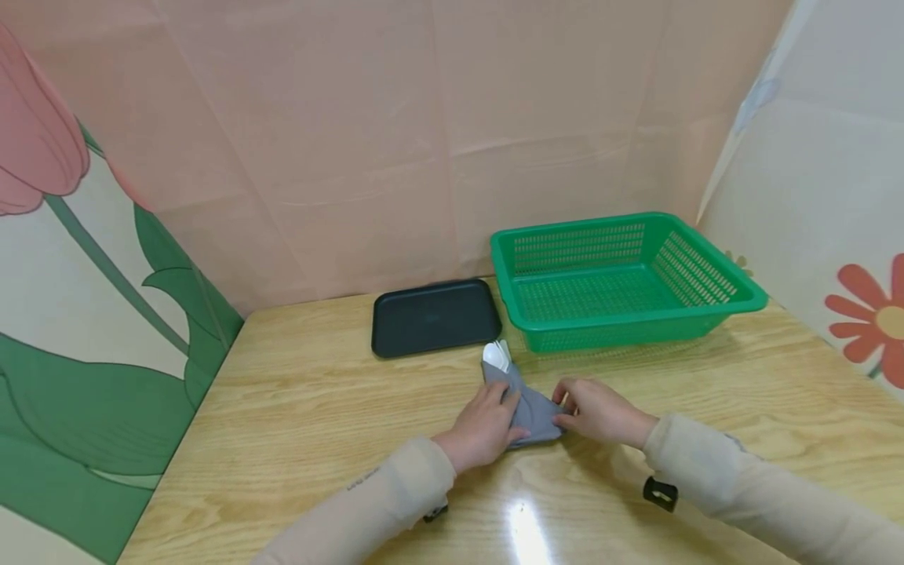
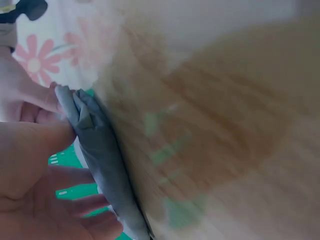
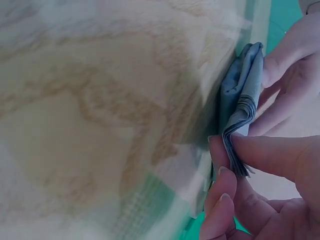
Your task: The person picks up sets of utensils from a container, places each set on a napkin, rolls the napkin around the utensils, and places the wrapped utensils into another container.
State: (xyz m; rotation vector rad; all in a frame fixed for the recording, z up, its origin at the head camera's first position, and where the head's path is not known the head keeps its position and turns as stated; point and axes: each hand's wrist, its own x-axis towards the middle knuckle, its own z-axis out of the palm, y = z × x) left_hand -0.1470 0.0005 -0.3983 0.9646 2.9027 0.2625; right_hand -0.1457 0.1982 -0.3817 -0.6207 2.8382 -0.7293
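Note:
A grey cloth napkin (image 1: 531, 412) lies on the table, folded around white cutlery. The bowl of a white spoon (image 1: 496, 357) sticks out of its far end, with another pale utensil tip beside it. My left hand (image 1: 482, 424) holds the bundle from the left, thumb at the near edge and fingers over the top. On the right, my right hand (image 1: 599, 410) pinches a corner of the cloth. The right wrist view shows that layered corner of the napkin (image 3: 241, 112) between thumb and fingers. How the cutlery lies inside is hidden.
A black tray (image 1: 436, 318) lies behind the napkin, toward the back. To its right stands a green plastic basket (image 1: 636, 326) with slotted walls. The wooden table (image 1: 297, 424) meets a pink backdrop behind and printed flower sheets at both sides.

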